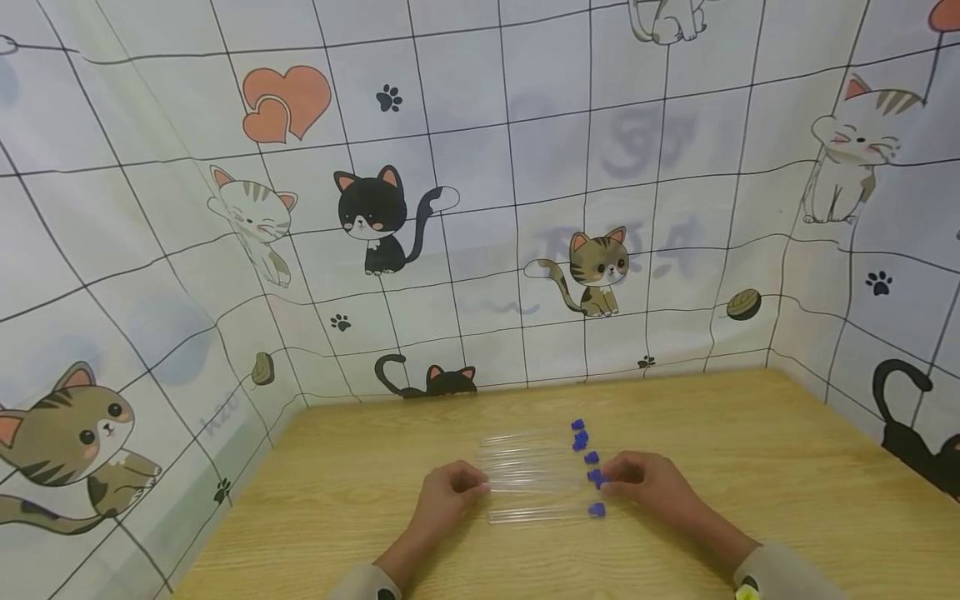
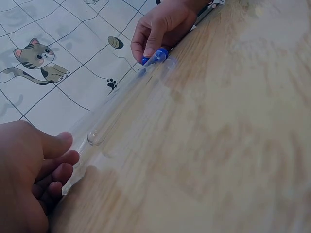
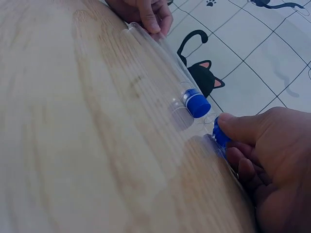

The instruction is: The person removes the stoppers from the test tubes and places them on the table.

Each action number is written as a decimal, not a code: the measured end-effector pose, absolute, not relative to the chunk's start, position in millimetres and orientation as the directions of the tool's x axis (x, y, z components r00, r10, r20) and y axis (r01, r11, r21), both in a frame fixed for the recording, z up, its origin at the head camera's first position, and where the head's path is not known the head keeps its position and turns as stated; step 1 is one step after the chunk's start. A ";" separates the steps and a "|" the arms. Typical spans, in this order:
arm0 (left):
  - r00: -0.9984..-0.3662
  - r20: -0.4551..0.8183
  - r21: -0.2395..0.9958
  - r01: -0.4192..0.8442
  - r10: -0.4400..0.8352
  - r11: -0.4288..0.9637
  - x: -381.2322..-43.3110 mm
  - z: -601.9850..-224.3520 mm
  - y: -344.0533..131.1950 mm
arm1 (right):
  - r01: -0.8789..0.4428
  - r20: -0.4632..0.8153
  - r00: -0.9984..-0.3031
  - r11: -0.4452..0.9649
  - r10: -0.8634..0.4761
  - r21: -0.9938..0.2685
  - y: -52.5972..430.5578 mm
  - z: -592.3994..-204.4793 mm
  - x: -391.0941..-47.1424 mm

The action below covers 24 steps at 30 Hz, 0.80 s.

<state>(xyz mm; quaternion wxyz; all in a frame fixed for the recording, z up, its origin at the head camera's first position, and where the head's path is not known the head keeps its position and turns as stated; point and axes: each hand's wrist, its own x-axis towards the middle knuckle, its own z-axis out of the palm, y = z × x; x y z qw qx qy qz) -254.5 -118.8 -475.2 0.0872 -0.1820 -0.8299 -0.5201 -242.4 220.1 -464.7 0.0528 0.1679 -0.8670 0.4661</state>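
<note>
Several clear test tubes with blue caps lie side by side on the table, their caps toward the right. At the rounded left end of one tube, my left hand pinches it between thumb and curled fingers. My right hand grips a blue cap at the other end of the row, thumb on top and fingers curled below. Nearest the front, one tube with its blue cap lies a little apart from the others, untouched by either hand. Transparent walls make the exact finger contact on the left faint.
The light wooden table extends around the row of tubes. A white sheet printed with cats, hearts and grid lines stands up behind the table and along both sides.
</note>
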 end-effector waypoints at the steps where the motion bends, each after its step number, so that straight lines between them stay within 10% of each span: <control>1: -0.913 0.341 0.826 0.405 0.224 0.391 -254.6 -475.7 -119.0 | -0.347 0.251 -0.936 0.514 -0.248 -0.785 219.6 -464.3 -241.7; 24: -0.899 0.324 0.773 0.431 0.295 0.465 -250.6 -476.2 -117.5 | -0.344 0.249 -0.938 0.557 -0.243 -0.755 219.3 -470.4 -243.7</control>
